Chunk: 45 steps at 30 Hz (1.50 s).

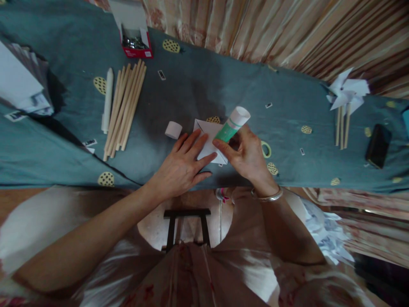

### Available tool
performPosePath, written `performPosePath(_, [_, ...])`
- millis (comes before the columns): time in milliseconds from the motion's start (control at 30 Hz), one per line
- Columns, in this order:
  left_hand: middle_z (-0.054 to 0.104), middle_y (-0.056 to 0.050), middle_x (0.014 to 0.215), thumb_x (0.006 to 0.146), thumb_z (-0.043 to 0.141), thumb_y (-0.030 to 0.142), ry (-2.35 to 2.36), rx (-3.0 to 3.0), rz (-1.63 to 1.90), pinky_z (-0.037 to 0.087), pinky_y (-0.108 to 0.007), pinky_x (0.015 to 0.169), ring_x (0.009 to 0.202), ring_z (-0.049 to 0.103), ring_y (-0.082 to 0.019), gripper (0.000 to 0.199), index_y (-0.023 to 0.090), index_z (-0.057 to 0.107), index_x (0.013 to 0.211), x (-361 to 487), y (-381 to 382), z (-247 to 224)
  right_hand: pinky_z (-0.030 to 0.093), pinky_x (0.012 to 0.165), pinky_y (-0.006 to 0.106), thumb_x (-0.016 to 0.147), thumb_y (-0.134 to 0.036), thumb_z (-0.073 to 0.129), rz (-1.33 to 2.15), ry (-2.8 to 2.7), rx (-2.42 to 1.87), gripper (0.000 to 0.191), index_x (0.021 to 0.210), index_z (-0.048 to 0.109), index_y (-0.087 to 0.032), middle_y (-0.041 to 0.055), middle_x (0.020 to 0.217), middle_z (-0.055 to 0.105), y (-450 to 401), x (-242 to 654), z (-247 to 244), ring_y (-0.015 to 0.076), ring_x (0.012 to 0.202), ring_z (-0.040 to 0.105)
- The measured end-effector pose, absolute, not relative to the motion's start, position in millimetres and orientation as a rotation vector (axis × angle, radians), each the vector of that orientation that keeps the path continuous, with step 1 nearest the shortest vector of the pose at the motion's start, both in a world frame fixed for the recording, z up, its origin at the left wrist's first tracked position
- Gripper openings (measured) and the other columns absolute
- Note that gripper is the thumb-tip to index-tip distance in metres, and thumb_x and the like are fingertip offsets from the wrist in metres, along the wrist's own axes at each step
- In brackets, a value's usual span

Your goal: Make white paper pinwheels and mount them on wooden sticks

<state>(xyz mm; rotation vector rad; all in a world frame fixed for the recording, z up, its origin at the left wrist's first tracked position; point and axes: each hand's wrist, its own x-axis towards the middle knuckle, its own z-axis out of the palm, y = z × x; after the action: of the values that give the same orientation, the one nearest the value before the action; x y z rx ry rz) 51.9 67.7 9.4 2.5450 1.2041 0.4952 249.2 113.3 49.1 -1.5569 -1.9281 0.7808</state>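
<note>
A square of white paper [209,133] with dark lines near its corners lies on the blue-green cloth in front of me. My left hand [180,166] rests flat on its left part, fingers spread. My right hand [247,155] holds a green and white glue stick [230,128], tilted, its lower end close to the paper; whether it touches is hidden by my fingers. A white cap [173,130] lies just left of the paper.
Wooden sticks [126,108] and a white candle-like rod [108,98] lie left, below a red box [136,47] of metal pieces. Stacked paper [21,81] is far left. Tape [266,149], a pinwheel [347,90] and a phone [378,146] are right.
</note>
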Motion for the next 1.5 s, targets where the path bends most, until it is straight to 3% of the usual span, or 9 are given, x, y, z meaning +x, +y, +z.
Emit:
performPosePath(567, [0.038, -0.014, 0.160, 0.094, 0.059, 0.048, 1.208, 2.561, 0.463, 0.029, -0.064, 0.116, 0.149, 0.028, -0.040, 0.049, 0.027, 0.056, 0.138, 52, 69, 10, 0.044, 0.065, 0.033, 0.086, -0.047, 0.066, 0.762, -1.934, -1.536, 0.025, 0.094, 0.056, -0.025, -0.0020, 0.070, 0.055, 123, 247, 43, 0.0187, 0.068, 0.056])
performPosePath(767, [0.039, -0.014, 0.159, 0.094, 0.060, 0.046, 1.212, 2.554, 0.480, 0.030, -0.063, 0.116, 0.148, 0.030, -0.040, 0.048, 0.026, 0.058, 0.137, 52, 69, 12, 0.041, 0.058, 0.030, 0.080, -0.045, 0.072, 0.770, -1.897, -1.571, 0.028, 0.086, 0.056, -0.023, -0.0029, 0.067, 0.057, 119, 252, 47, 0.0153, 0.061, 0.053])
performPosePath(1000, [0.041, -0.016, 0.157, 0.095, 0.056, 0.046, 1.196, 2.543, 0.518, 0.030, -0.064, 0.115, 0.148, 0.031, -0.040, 0.045, 0.024, 0.059, 0.134, 51, 68, 11, 0.042, 0.051, 0.024, 0.077, -0.057, 0.072, 1.274, -1.541, -1.427, 0.039, 0.077, 0.056, -0.021, -0.0052, 0.062, 0.056, 118, 254, 49, 0.0100, 0.055, 0.052])
performPosePath(1133, [0.046, -0.018, 0.153, 0.098, 0.052, 0.045, 1.136, 2.523, 0.626, 0.036, -0.056, 0.114, 0.145, 0.037, -0.036, 0.051, 0.021, 0.051, 0.142, 47, 70, 17, 0.048, 0.053, 0.024, 0.078, -0.063, 0.069, 1.390, -1.247, -1.357, 0.042, 0.077, 0.056, -0.022, -0.0036, 0.063, 0.057, 126, 259, 51, 0.0108, 0.056, 0.057])
performPosePath(1333, [0.058, -0.011, 0.136, 0.097, 0.048, 0.055, 1.605, 2.447, 0.844, 0.043, -0.050, 0.107, 0.126, 0.054, -0.031, 0.055, 0.022, 0.046, 0.141, 16, 88, 27, 0.059, 0.067, 0.030, 0.084, -0.067, 0.058, 1.352, -1.165, -1.373, 0.046, 0.084, 0.061, -0.022, 0.0022, 0.072, 0.066, 137, 258, 53, 0.0164, 0.072, 0.069])
performPosePath(1433, [0.066, -0.009, 0.113, 0.089, 0.055, 0.066, 1.755, 2.329, 0.830, 0.052, -0.047, 0.093, 0.107, 0.062, -0.029, 0.060, 0.018, 0.055, 0.126, -1, 97, 26, 0.061, 0.073, 0.034, 0.083, -0.070, 0.056, 1.379, -1.198, -1.331, 0.049, 0.088, 0.062, -0.021, 0.0044, 0.076, 0.069, 139, 255, 53, 0.0190, 0.079, 0.072])
performPosePath(1500, [0.067, -0.009, 0.098, 0.087, 0.058, 0.067, 1.762, 2.279, 0.799, 0.055, -0.044, 0.083, 0.094, 0.064, -0.028, 0.053, 0.019, 0.061, 0.110, -7, 100, 25, 0.062, 0.075, 0.035, 0.082, -0.071, 0.056, 1.414, -1.200, -1.293, 0.051, 0.089, 0.062, -0.021, 0.0050, 0.078, 0.070, 140, 253, 52, 0.0197, 0.083, 0.073])
